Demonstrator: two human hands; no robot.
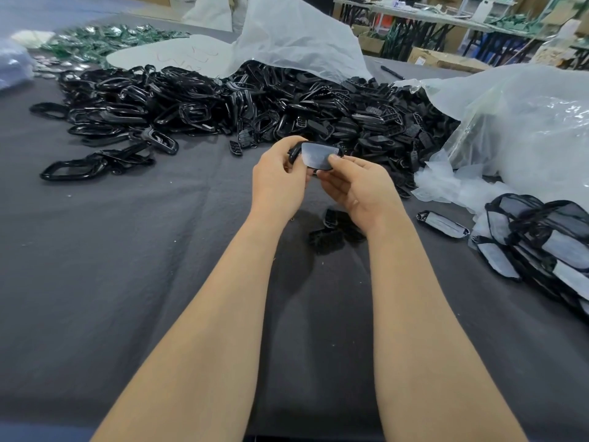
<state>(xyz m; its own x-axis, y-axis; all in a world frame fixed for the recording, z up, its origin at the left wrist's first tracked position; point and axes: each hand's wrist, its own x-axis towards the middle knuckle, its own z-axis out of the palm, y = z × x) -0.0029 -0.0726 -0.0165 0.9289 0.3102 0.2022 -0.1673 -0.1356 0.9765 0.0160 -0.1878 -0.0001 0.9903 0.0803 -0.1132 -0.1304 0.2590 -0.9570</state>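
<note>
Both my hands hold one small part above the dark cloth table (127,250). It is a black plastic frame with a grey film-covered face (317,154). My left hand (280,183) grips its left end with curled fingers. My right hand (353,186) pinches its right edge, thumb on the grey face. A few small black inserts (334,231) lie on the cloth just below my hands, partly hidden by my right wrist.
A big heap of black frames (153,106) and small black inserts (376,122) spreads across the far table. Clear plastic bags (526,122) lie at right. Finished film-covered pieces (541,237) are stacked at the right edge. Green parts (105,39) sit far left.
</note>
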